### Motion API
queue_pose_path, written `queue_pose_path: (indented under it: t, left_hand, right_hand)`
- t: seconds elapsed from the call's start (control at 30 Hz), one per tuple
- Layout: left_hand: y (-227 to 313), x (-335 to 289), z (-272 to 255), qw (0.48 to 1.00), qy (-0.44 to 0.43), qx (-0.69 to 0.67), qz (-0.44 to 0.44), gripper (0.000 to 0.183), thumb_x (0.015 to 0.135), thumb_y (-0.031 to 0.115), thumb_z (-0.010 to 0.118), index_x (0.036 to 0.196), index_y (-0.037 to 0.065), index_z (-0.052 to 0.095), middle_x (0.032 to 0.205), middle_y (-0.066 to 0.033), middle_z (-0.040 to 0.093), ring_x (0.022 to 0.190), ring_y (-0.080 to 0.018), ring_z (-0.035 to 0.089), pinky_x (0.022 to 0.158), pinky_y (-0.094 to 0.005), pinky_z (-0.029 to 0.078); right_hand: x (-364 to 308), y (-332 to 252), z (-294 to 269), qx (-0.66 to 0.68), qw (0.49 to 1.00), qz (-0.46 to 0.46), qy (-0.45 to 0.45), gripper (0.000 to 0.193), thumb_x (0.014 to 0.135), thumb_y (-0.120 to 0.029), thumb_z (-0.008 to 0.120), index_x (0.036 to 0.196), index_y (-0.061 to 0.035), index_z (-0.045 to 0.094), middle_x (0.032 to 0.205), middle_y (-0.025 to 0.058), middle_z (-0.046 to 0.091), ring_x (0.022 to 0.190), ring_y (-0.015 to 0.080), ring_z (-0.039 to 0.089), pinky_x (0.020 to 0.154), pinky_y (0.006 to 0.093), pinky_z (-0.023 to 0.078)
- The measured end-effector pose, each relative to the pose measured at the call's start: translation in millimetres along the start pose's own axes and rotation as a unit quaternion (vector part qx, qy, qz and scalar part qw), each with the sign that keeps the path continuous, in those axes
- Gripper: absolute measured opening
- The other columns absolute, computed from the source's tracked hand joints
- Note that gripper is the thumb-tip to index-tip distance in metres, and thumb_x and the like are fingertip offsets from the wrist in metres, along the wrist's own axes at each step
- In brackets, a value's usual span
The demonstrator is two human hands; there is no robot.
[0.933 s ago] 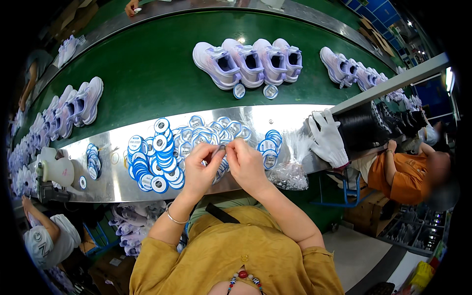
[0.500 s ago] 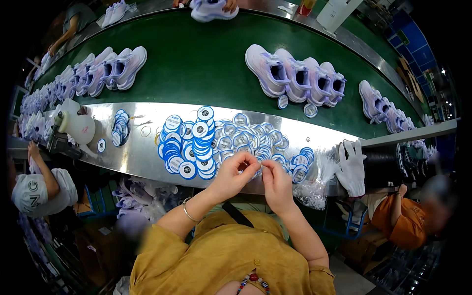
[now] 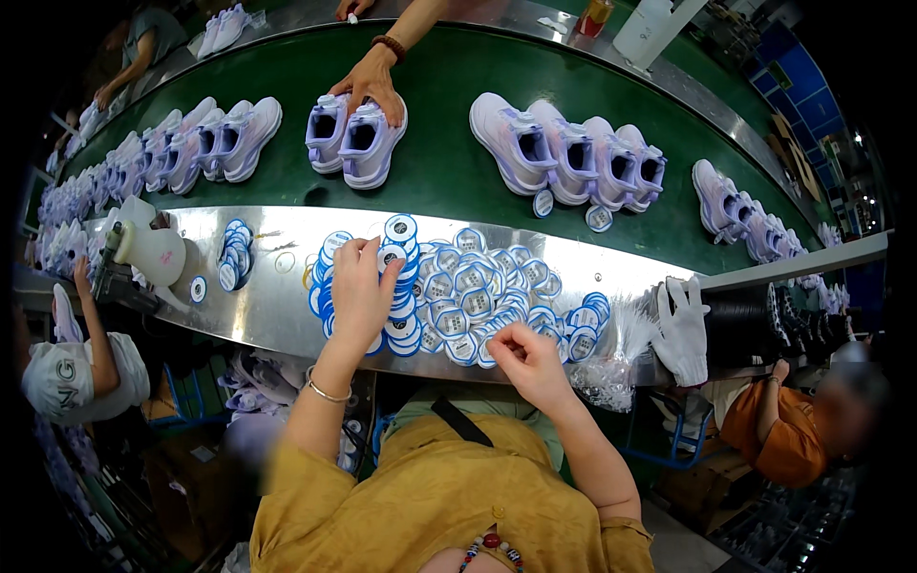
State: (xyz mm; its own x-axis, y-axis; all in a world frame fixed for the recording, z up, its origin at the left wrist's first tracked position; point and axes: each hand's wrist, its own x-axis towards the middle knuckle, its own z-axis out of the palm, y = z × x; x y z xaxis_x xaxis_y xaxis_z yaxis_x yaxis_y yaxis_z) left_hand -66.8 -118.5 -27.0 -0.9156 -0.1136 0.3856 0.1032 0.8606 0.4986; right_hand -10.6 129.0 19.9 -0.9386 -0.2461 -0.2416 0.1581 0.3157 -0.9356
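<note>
Two heaps of round tags lie on the metal bench. Blue-rimmed tags with dark centres (image 3: 401,229) are stacked on the left, and grey-white tags (image 3: 475,277) are spread to their right. My left hand (image 3: 358,291) reaches over the left stack, thumb and fingers apart beside an upper tag; its palm side is hidden. By the near edge of the grey-white tags is my right hand (image 3: 533,365), closed with thumb and forefinger together. Whatever those fingertips may hold is too small to make out.
Beyond the metal bench (image 3: 287,320) runs a green belt (image 3: 430,153) with rows of lilac shoes (image 3: 516,143). A co-worker's hand (image 3: 373,86) rests on a pair of shoes (image 3: 371,148). Clear plastic strands (image 3: 616,344) and a white glove (image 3: 680,334) lie right; a white bottle (image 3: 153,250) stands left.
My hands have parted: the left moved left to the stacked tags, the right lowered slightly. A co-worker's arm has brought a shoe pair onto the belt. The other belt shoes shifted slightly left.
</note>
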Motion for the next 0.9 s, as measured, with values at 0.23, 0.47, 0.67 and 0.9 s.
queue_pose_path:
  t: [0.23, 0.47, 0.67, 0.9]
  left_hand:
    - [-15, -1, 0, 0.998, -0.050, 0.021, -0.043, 0.037, 0.077, 0.014, 0.075, 0.106, -0.001, 0.060, 0.099, -0.0148, 0.058, 0.091, -0.0297, 0.054, 0.078, -0.0379, 0.044]
    - [13, -2, -17, 0.936, -0.136, -0.296, -0.136, 0.028, 0.081, 0.003, 0.070, 0.105, 0.000, 0.056, 0.071, -0.0019, 0.055, 0.061, -0.0103, 0.049, 0.056, -0.0228, 0.041]
    - [74, -11, -8, 0.832, -0.208, -0.492, -0.154, 0.014, 0.082, 0.003, 0.070, 0.094, 0.000, 0.064, 0.079, 0.0035, 0.059, 0.065, -0.0026, 0.050, 0.059, -0.0160, 0.039]
    - [124, -13, 15, 0.851, -0.231, -0.470, -0.034, 0.014, 0.080, 0.003, 0.072, 0.091, -0.002, 0.065, 0.073, 0.0015, 0.051, 0.063, -0.0053, 0.044, 0.054, -0.0205, 0.036]
  right_hand:
    - [2, 2, 7, 0.005, 1.000, -0.007, 0.008, 0.009, 0.087, -0.008, 0.064, 0.085, 0.0005, 0.061, 0.066, 0.0007, 0.057, 0.058, 0.0039, 0.047, 0.052, 0.0217, 0.037]
    - [2, -4, 7, 0.014, 0.997, -0.051, 0.055, 0.008, 0.086, -0.007, 0.064, 0.085, 0.0006, 0.062, 0.069, 0.0027, 0.058, 0.058, 0.0056, 0.049, 0.052, 0.0221, 0.039]
    - [3, -26, 0, -0.060, 0.969, -0.165, 0.175, 0.006, 0.083, -0.004, 0.066, 0.083, 0.0000, 0.062, 0.067, 0.0074, 0.057, 0.054, 0.0139, 0.052, 0.049, 0.0268, 0.039]
    - [-8, -17, -28, -0.097, 0.955, -0.152, 0.236, 0.007, 0.081, -0.004, 0.065, 0.080, -0.0005, 0.059, 0.065, 0.0097, 0.057, 0.051, 0.0184, 0.053, 0.048, 0.0300, 0.041]
